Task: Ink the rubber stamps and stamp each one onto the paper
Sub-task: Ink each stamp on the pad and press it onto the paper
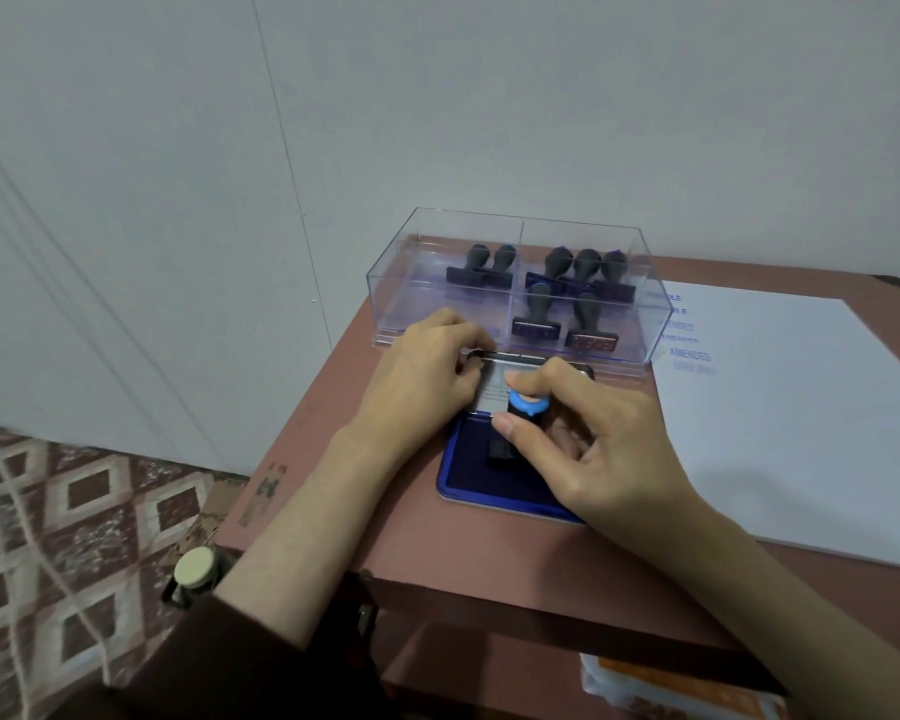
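Note:
My right hand (593,439) pinches a dark rubber stamp with a light-blue cap (527,410) and holds its base down on the blue ink pad (468,470). My left hand (427,366) grips the raised lid (494,376) of the ink pad at its far edge. Behind them stands a clear plastic box (510,283) with two compartments, two stamps (484,267) in the left one and several stamps (572,298) in the right one. A white paper (801,418) lies to the right, with several blue stamped words (689,343) near its far left corner.
Everything sits on a small reddish-brown table (333,433) against a pale wall (437,96). The table's left and near edges are close to my arms. A patterned floor (74,511) lies to the left, and an orange and white packet (671,688) sits below the table.

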Demonstrator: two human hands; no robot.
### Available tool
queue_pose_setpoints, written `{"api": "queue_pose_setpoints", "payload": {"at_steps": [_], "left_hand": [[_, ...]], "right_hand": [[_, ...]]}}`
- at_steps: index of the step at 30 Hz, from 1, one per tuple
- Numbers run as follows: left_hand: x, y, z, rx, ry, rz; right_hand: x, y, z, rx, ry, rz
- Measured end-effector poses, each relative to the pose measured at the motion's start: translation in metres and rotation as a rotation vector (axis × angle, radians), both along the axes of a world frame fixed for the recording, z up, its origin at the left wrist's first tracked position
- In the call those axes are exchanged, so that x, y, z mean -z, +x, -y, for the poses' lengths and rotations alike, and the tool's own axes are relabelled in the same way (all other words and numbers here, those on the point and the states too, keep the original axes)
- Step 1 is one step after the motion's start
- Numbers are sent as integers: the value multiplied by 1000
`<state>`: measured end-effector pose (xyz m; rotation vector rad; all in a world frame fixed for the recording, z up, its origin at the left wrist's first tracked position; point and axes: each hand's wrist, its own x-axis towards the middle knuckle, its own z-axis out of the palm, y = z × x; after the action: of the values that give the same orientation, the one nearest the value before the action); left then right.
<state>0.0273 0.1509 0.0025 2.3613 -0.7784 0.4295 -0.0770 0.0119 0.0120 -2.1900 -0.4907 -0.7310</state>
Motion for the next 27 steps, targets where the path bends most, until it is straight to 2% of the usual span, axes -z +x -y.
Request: {"api": "queue_pose_setpoints", "payload": {"at_steps": [9,27], "left_hand": [[0,0,1,-1,-3,3],[-2,-1,0,-5,7,2]], "right_hand": [[1,1,-1,-42,48,2],[0,0,-1,-55,6,13]]}}
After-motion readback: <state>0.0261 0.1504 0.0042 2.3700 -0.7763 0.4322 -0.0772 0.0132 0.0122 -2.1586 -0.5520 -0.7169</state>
